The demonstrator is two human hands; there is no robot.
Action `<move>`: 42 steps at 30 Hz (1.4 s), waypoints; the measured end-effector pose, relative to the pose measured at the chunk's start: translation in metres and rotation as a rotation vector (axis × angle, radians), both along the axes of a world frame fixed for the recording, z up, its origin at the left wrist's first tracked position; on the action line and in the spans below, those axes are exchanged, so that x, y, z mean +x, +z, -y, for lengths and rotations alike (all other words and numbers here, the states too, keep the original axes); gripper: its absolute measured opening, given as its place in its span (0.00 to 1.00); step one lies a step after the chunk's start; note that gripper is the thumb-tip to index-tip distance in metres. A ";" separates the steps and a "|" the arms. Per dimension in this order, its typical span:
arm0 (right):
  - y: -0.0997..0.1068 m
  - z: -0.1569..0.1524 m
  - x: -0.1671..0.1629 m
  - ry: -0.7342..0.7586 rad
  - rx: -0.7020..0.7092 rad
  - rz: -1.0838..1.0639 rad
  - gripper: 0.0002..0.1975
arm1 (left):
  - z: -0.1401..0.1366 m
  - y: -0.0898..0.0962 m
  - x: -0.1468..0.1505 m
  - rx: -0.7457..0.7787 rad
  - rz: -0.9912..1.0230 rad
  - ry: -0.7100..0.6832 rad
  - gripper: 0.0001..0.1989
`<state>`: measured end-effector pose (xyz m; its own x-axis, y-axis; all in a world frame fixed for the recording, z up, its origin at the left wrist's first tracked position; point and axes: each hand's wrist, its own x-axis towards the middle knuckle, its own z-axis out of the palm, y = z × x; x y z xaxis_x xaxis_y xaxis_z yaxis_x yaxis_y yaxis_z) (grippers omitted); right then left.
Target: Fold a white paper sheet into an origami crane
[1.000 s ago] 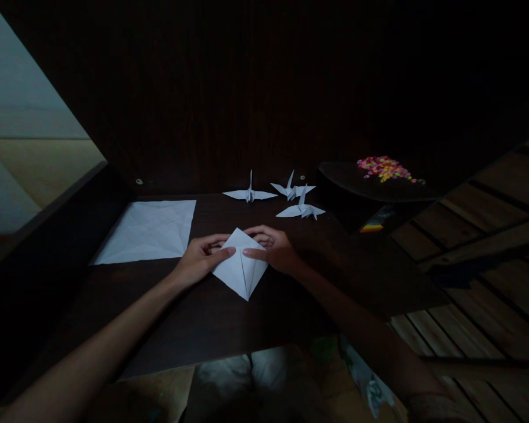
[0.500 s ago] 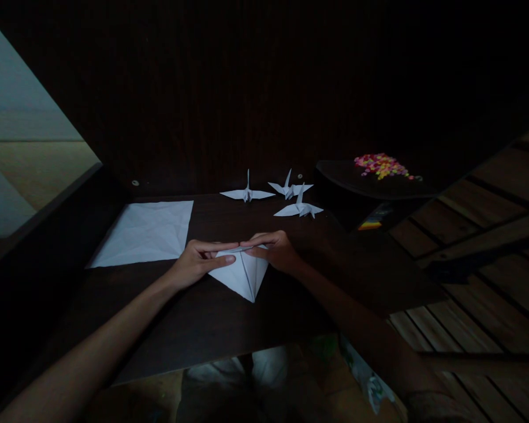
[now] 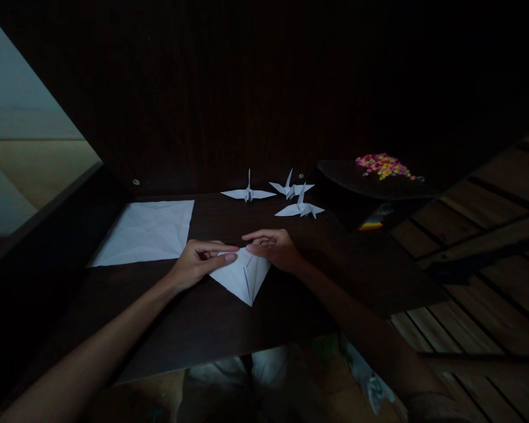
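Observation:
A white sheet of paper folded into a kite shape (image 3: pixel 242 277) lies on the dark table, its point towards me and a crease slit down its middle. My left hand (image 3: pixel 197 261) grips its upper left edge, thumb on top and fingers along the back. At the upper right edge, my right hand (image 3: pixel 274 248) has its thumb pressed on the paper; its index finger is raised a little above the top corner, the other fingers curled. Farther back stand three white paper cranes, one on the left (image 3: pixel 248 194), one behind (image 3: pixel 290 190) and one in front (image 3: pixel 300 208).
A creased square paper sheet (image 3: pixel 147 232) lies to the left, beside a low dark side board (image 3: pixel 44 211). Small colourful pieces (image 3: pixel 384 165) are heaped on a dark raised stand (image 3: pixel 335 170) at the right. Wooden slats (image 3: pixel 502 294) extend beyond the table's right side.
My right index finger has lifted from the top edge and parted from my left fingertips. The flap at the top of the folded paper now lies flatter, with more of the top showing.

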<state>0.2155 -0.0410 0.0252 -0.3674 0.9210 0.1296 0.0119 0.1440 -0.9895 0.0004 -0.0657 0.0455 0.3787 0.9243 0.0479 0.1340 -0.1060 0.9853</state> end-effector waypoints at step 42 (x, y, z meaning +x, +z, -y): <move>0.010 0.003 -0.004 0.019 -0.237 -0.363 0.17 | 0.013 -0.002 0.006 0.832 -0.411 0.014 0.28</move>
